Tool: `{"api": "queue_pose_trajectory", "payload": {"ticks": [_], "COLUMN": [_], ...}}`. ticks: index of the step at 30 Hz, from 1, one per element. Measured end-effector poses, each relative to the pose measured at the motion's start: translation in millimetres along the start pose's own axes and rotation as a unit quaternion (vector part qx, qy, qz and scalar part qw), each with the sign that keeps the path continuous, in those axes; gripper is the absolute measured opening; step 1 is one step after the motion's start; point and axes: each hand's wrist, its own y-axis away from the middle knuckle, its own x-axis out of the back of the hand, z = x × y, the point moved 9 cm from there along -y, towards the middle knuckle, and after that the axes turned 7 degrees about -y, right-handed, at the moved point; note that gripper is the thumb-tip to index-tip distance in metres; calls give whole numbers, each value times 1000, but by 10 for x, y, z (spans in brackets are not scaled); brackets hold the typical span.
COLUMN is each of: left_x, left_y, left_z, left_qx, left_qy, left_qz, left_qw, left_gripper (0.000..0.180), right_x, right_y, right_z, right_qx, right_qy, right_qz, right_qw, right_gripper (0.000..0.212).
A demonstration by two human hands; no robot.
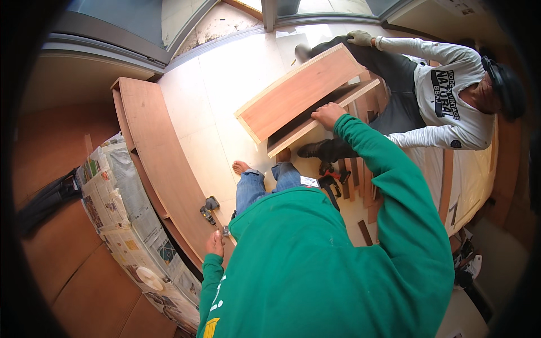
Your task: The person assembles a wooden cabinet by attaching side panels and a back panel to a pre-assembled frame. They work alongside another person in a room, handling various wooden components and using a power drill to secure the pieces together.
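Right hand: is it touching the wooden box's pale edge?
Touching. The head view shows the right hand with fingers bent over the wooden box's pale edge, no gap visible.

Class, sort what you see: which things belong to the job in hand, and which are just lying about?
Belongs to the job:
wooden box, its edge gripped by the right hand;
probably the yellow-and-black drill near the left hand.

Apparently just lying about:
newspaper sheets;
dark cloth;
round white thing.

Lettering [448, 93] on white shirt [445, 53], green top [293, 236]
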Motion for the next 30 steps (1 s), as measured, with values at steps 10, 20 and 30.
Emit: {"api": "queue_pose_trajectory", "payload": {"ticks": [10, 20, 30], "left_x": [76, -48, -166], "left_y": [34, -240, -507], "left_z": [393, 1103, 2073], "left_qx": [-1, -85, -166], "left_qy": [26, -50, -91], "left_qz": [-14, -58, -59], "left_qw": [1000, 993, 980], "left_gripper": [53, 48, 47], "right_x": [-164, -173, -124], "right_y": [-79, 68, -173], "right_z": [129, 203, -12], "right_qx": [-39, -38, -64], "right_qy": [-21, 1, -12], "right_qz": [0, 70, 42], "right_qw": [999, 997, 997], "right_gripper": [17, 19, 20]}}
